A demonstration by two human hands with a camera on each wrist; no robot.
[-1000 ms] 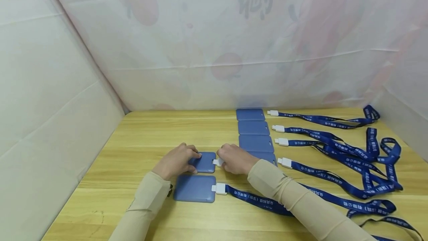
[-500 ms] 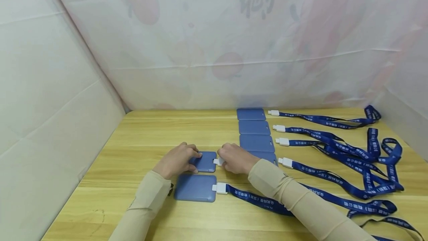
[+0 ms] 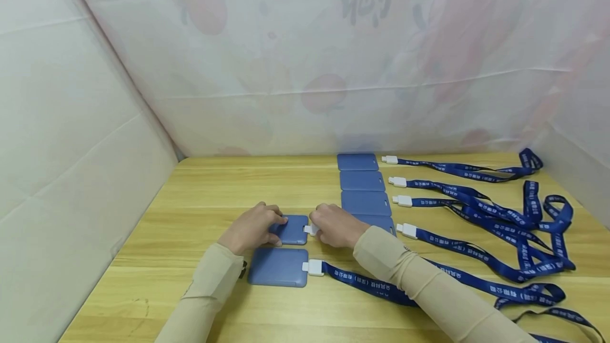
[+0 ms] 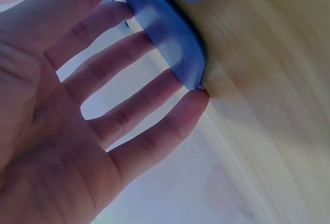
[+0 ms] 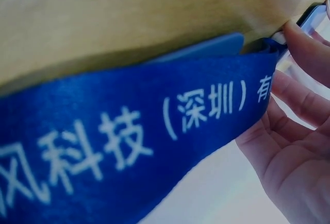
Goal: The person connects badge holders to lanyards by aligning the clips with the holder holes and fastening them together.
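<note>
My left hand (image 3: 251, 228) holds a blue badge holder (image 3: 294, 229) flat on the table, thumb at the near edge. In the left wrist view its fingertips (image 4: 195, 100) line the far edge of the badge holder (image 4: 178, 49). The right hand (image 3: 335, 225) pinches the white clip (image 3: 311, 230) of a lanyard at the holder's slot; whether the clip's tab is through the slot cannot be seen. From that hand runs a blue lanyard strap (image 5: 129, 136) with white lettering. Just in front lies another badge holder (image 3: 278, 268), its lanyard's white clip (image 3: 315, 267) at the slot end.
Several blue badge holders (image 3: 365, 203) form a column right of centre, the nearest partly behind the right hand. Beside them, lanyards with white clips (image 3: 402, 201) stretch rightward, and some straps (image 3: 510, 221) overlap. Pale cloth walls (image 3: 305, 57) enclose the wooden table (image 3: 205, 189).
</note>
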